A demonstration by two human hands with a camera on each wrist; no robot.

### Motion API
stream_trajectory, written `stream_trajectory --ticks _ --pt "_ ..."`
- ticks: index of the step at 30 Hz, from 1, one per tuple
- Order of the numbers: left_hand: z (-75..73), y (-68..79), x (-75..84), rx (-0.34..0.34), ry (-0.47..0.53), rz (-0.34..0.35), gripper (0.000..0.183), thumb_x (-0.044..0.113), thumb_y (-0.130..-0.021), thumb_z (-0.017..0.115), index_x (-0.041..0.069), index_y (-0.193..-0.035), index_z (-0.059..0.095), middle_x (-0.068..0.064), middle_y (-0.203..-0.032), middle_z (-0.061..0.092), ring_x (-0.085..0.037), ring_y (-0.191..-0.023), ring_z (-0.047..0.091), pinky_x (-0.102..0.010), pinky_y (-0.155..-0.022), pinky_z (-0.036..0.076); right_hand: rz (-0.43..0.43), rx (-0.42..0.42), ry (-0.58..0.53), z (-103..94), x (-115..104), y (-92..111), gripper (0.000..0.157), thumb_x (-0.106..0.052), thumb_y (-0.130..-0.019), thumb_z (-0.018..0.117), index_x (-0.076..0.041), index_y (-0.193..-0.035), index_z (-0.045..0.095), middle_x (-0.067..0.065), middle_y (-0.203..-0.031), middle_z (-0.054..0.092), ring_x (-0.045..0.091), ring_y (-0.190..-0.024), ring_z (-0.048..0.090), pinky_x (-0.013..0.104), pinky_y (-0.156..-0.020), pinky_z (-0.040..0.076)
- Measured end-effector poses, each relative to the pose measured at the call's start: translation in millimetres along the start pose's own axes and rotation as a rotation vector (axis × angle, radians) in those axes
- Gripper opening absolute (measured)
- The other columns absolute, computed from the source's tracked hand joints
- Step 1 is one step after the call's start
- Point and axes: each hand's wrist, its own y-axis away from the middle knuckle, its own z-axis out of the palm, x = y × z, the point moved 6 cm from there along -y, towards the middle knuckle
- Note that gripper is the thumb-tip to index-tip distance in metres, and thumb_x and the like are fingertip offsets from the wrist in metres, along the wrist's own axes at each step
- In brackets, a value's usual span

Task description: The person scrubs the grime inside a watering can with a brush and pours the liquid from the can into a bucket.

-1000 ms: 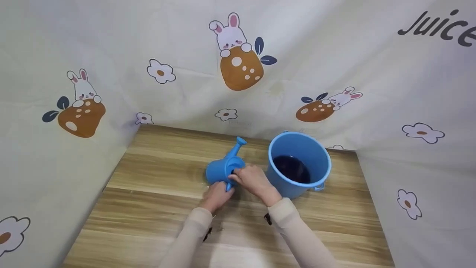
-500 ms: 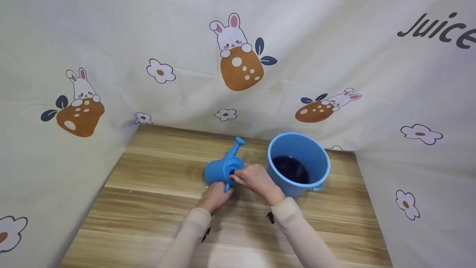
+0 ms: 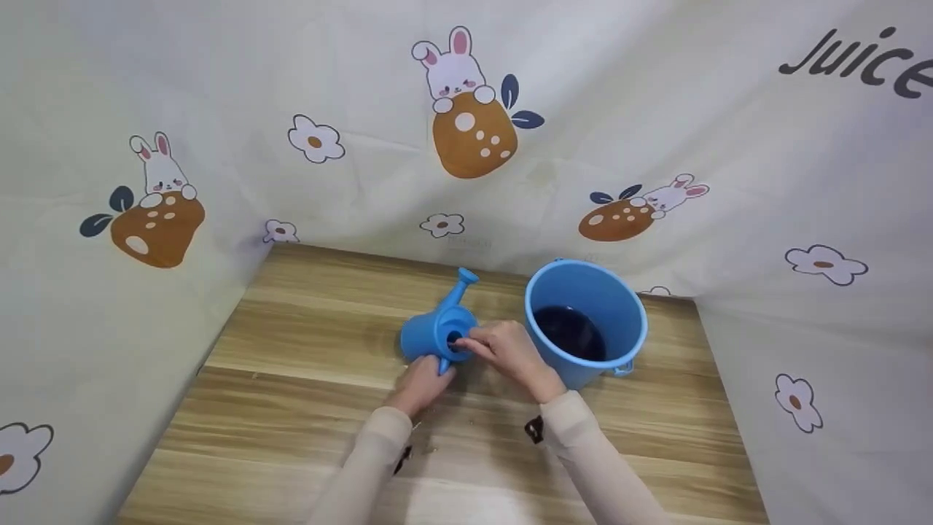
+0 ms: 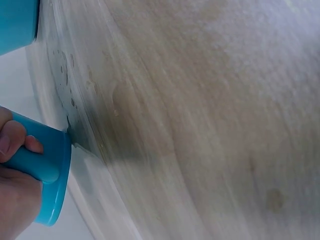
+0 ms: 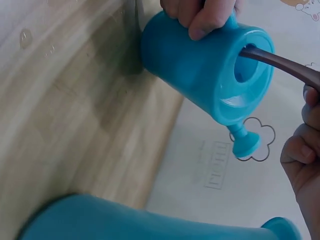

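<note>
A small blue watering can (image 3: 426,335) stands on the wooden table, its spout toward the back wall. My left hand (image 3: 423,385) grips the can's handle, fingers curled round it in the left wrist view. My right hand (image 3: 510,355) is at the can's mouth. In the right wrist view it holds a slim, dark brown, slightly curved handle (image 5: 285,65), like that of a spoon, which runs through the round opening into the can; its far end is hidden inside. To the right is a larger blue bucket (image 3: 543,354) with dark liquid in the bottom.
Water drops (image 4: 72,102) lie on the table (image 3: 291,408) around the can. A pale printed cloth (image 3: 364,189) hangs close behind and along both sides of the table. The bucket stands just beside my right forearm.
My right hand has shifted slightly right at the can's mouth, and more of the opening shows. The watering can has edged a little left with my left hand. The bucket stays in place.
</note>
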Motion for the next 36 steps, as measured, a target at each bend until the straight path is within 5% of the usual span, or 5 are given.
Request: stream_trajectory --ticks 11,36 --pt "-1.7 1.3 -2.0 -0.010 0.006 -0.018 0.037 0.030 -0.091 0.055 0.021 -0.061 0.035 0.008 -0.058 0.034 -0.010 -0.051 0.036 -0.027 -0.049 0.030 0.077 -0.020 -0.013 2.1 5 -2 0.041 -0.034 -0.099 0.057 -0.014 -0.063 0.053 -0.009 -0.055 0.039 0.005 -0.052 0.039 0.023 -0.053 0.038" --pt "1.0 -1.5 -2.2 -0.028 -0.008 -0.011 0.037 0.030 -0.091 0.055 0.020 -0.063 0.034 0.007 -0.059 0.031 -0.011 -0.052 0.033 -0.027 -0.050 0.028 0.148 -0.063 -0.092 33.9 7 -1 0.040 -0.032 -0.102 0.053 -0.014 -0.066 0.052 -0.011 -0.056 0.033 0.000 -0.051 0.031 0.016 -0.053 0.028"
